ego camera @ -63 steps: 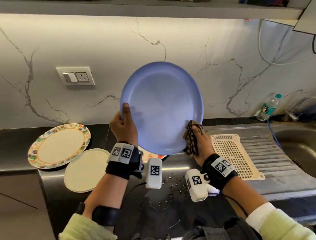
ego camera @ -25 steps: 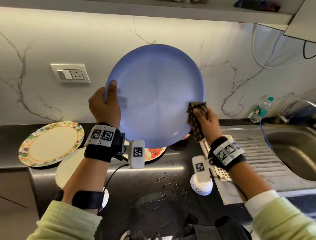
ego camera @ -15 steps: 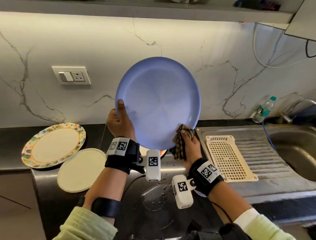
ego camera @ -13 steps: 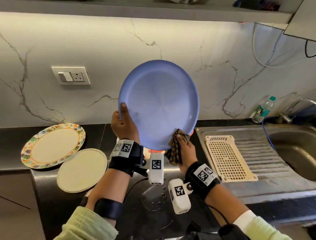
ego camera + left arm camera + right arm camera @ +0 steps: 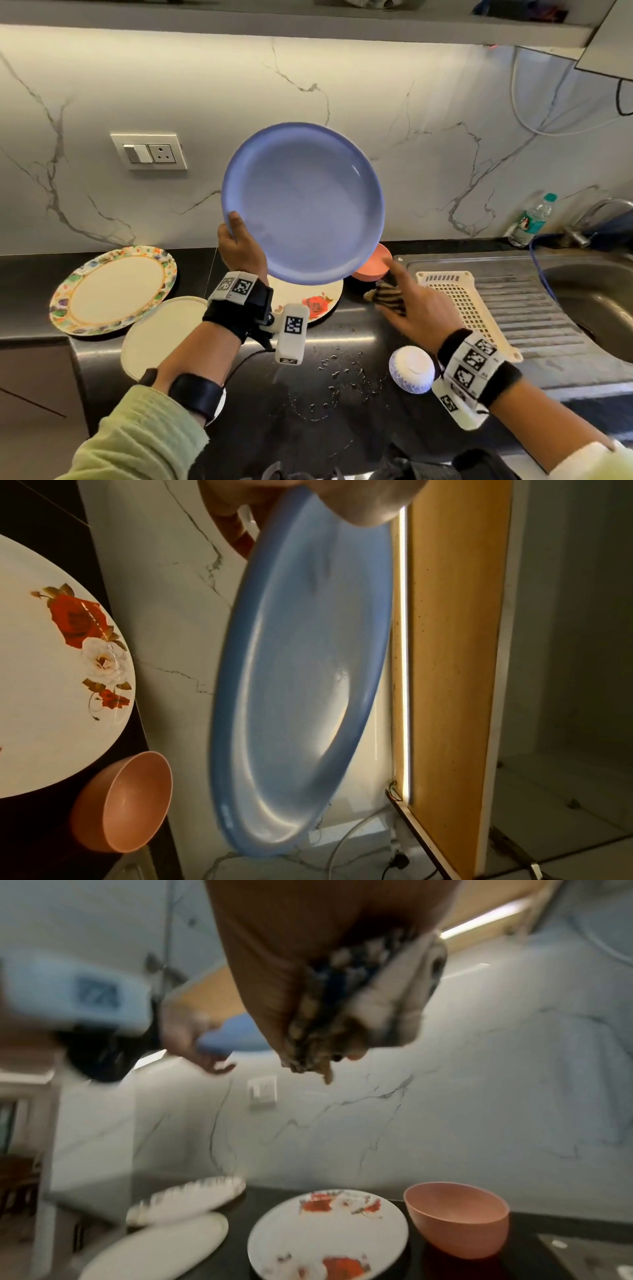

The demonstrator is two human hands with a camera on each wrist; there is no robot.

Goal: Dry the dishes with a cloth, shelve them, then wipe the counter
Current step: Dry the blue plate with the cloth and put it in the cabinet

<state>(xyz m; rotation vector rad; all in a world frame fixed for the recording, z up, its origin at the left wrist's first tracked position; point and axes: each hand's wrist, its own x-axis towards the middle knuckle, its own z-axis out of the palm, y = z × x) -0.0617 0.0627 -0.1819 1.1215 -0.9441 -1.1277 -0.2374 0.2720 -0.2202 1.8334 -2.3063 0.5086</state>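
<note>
My left hand (image 5: 237, 240) grips the lower-left rim of a blue plate (image 5: 303, 202) and holds it upright above the counter, thumb on its face. In the left wrist view the blue plate (image 5: 301, 683) stands edge-on, pinched at the top. My right hand (image 5: 402, 294) is off the plate, lower right, just above the counter, and holds a bunched brown checked cloth (image 5: 387, 298). The right wrist view shows the cloth (image 5: 359, 1001) wadded in the fingers. A shelf (image 5: 308, 20) runs overhead.
On the black counter (image 5: 308, 411) lie a rose-patterned plate (image 5: 310, 303), a pink bowl (image 5: 375, 265), a floral-rimmed plate (image 5: 113, 289), a cream plate (image 5: 161, 335), a small white bowl (image 5: 411, 369) and water drops (image 5: 337, 371). Right: a cream rack (image 5: 459, 301), sink (image 5: 599, 301), bottle (image 5: 531, 219).
My right hand with the cloth has left the plate's lower rim and dropped down to the right, near the pink bowl. The left hand still holds the plate, now tilted a little.
</note>
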